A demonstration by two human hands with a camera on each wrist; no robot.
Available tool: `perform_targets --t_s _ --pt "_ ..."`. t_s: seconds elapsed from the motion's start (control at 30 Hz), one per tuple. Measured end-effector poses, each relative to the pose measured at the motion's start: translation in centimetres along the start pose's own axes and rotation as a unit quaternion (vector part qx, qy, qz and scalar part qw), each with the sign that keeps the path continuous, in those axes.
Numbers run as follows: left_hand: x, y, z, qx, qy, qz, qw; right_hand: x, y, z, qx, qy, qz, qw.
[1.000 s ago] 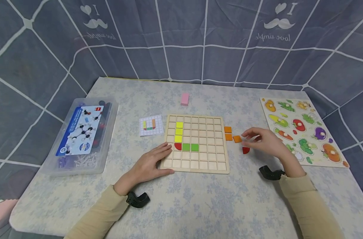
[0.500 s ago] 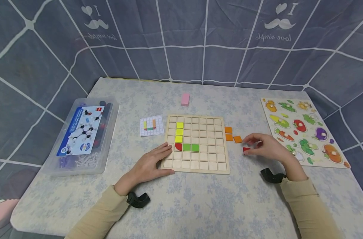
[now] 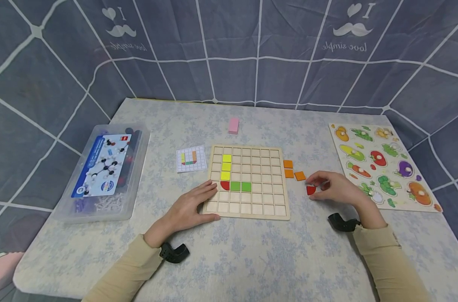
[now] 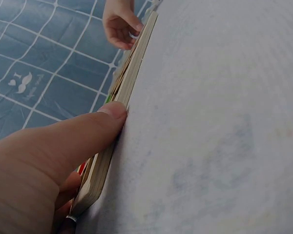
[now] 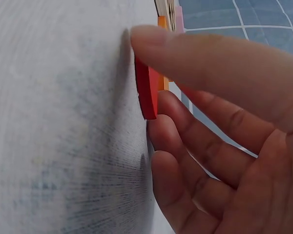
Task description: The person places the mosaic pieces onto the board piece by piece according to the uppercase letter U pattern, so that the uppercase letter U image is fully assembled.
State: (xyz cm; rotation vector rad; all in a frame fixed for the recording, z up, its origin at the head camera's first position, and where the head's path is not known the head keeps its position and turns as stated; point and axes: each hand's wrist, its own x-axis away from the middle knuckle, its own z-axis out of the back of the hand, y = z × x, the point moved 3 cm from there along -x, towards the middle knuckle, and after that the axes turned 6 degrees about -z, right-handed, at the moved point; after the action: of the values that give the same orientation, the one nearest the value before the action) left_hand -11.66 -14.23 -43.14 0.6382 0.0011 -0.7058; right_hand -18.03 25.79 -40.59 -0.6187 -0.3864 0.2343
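Right hand [image 3: 338,188], fingers round a red piece [image 3: 310,191] off the gridded board [image 3: 265,178] at three o'clock.
Left hand [image 3: 188,209], fingers released, rests at its eight o'clock.

Beige sleeves [image 3: 392,262]; black wrist cameras [image 3: 174,253]

Red piece [image 3: 310,191] near 3 orange tiles [image 3: 288,173]

The left hand [image 3: 191,206] partly covers the grid board [image 3: 245,208]; in the right wrist view, the right hand [image 3: 337,188] partly hides a red piece [image 5: 147,92]; fine print on the box label [image 3: 102,165] left of the left hand is unreadable
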Motion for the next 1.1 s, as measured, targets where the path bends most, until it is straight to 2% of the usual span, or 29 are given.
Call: perform_targets --t_s 0.67,1.1 --pt "0.0 0.0 0.1 0.002 0.000 -0.001 1.0000 -0.3 0.0 -0.3 0.004 0.010 0.002 0.9999" --pt "0.0 0.1 0.1 0.001 0.003 -0.004 1.0000 -0.4 -0.9 -0.5 0.016 0.008 0.012 0.9998"
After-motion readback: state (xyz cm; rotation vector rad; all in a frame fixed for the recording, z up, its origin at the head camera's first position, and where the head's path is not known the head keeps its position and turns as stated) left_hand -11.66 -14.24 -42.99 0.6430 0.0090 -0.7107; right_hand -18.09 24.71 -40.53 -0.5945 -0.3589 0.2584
